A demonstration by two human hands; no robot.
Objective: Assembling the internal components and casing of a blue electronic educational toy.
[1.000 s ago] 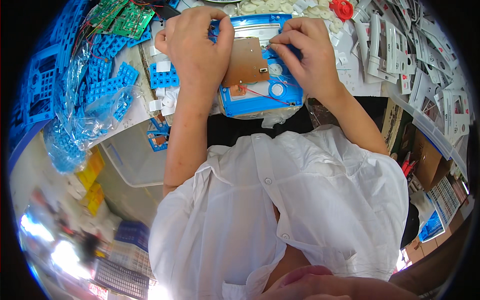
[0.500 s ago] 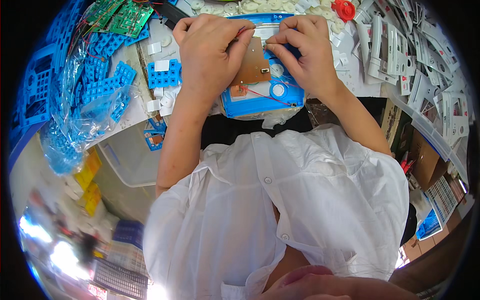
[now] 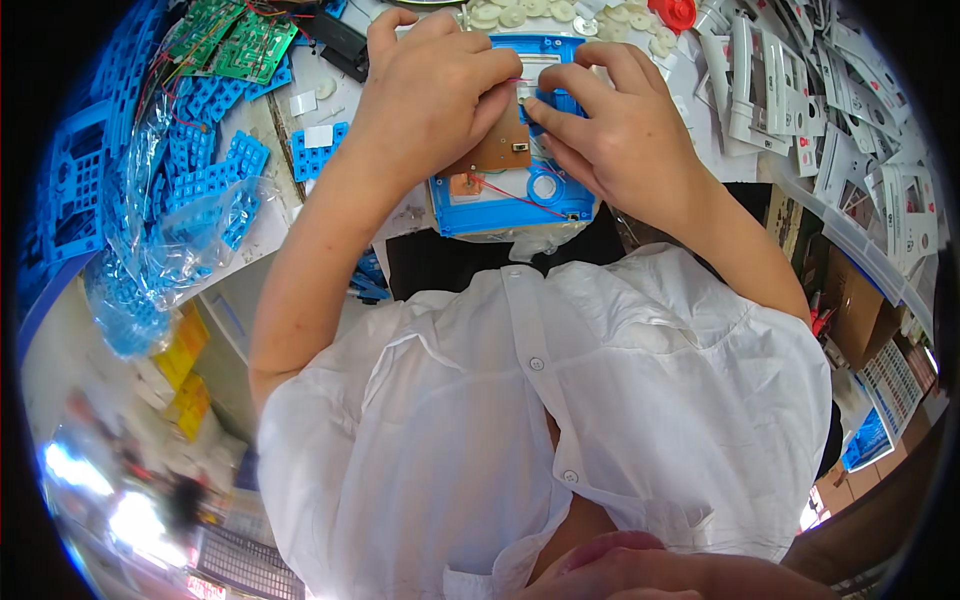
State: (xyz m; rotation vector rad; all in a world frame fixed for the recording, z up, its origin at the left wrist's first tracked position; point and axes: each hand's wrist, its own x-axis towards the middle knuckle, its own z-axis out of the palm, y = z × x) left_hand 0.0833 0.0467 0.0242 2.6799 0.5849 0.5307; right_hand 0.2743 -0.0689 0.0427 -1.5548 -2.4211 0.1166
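Pinching brown circuit board [image 3: 500, 145] — both hands' grip closed, over glossy blue-white plastic casing [image 3: 505, 195].

The casing [image 3: 510, 205] under the hands is bright blue with a white inner face, and a brown circuit board [image 3: 497, 150] lies on it, crossed by a thin red wire [image 3: 510, 192]. The right hand [image 3: 610, 130] covers a small blue piece [image 3: 552, 103]. To the far left lie green circuit boards [image 3: 235, 40] with red leads, beside a black block [image 3: 340, 45]. Blue keypad pieces [image 3: 205, 175] fill a clear plastic bag [image 3: 170, 250] on the left. Cream discs [image 3: 520, 14] sit at the far edge, next to a red cap [image 3: 672, 12]. White and grey plastic frames [image 3: 800, 90] cover the right. Yellow shapes [image 3: 185, 370], perhaps packets, show blurred at the near left. The shirt [image 3: 540, 430] is plain white.
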